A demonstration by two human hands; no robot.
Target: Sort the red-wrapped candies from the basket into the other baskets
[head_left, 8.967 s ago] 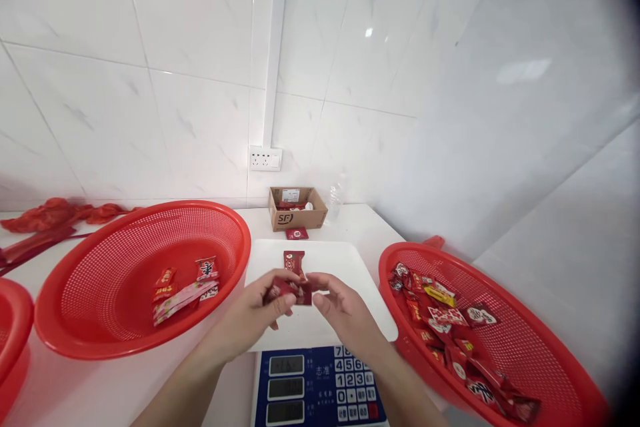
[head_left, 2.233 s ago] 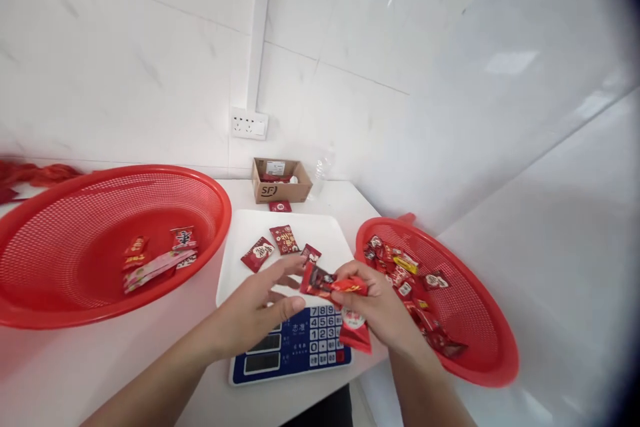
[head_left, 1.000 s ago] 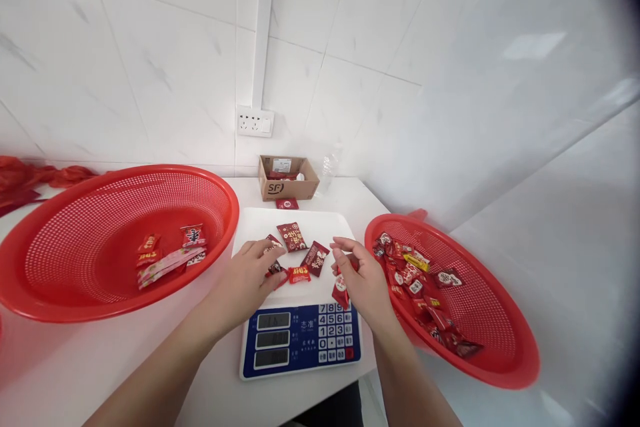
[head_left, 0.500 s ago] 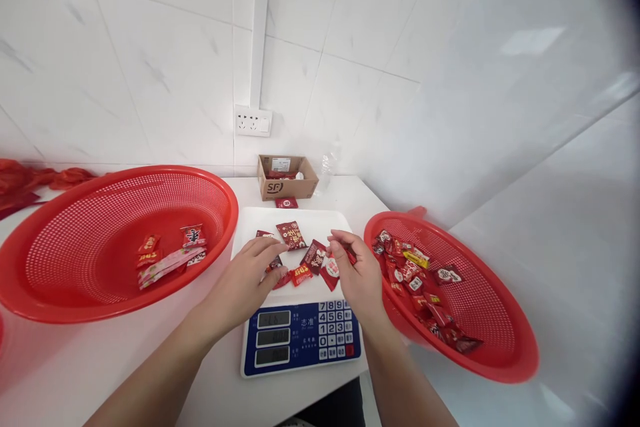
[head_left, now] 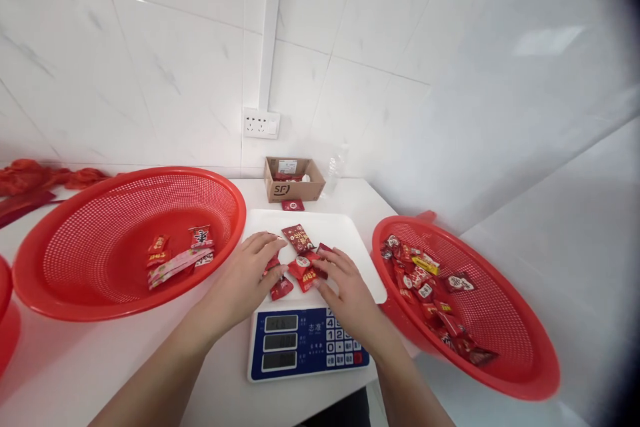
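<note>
Red snack packets [head_left: 300, 267] lie together on the white tray [head_left: 361, 265] of the scale [head_left: 316, 347], between the left hand [head_left: 244, 278] and the right hand [head_left: 350, 290], which are both curved inward, thumb and fingers standing apart, close around the outer packets.

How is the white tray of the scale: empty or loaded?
Partly loaded: red packets lie on the white tray between the left hand and right hand.

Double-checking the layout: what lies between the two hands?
In the head view, red packets lie on the white tray between left hand and right hand.
</note>
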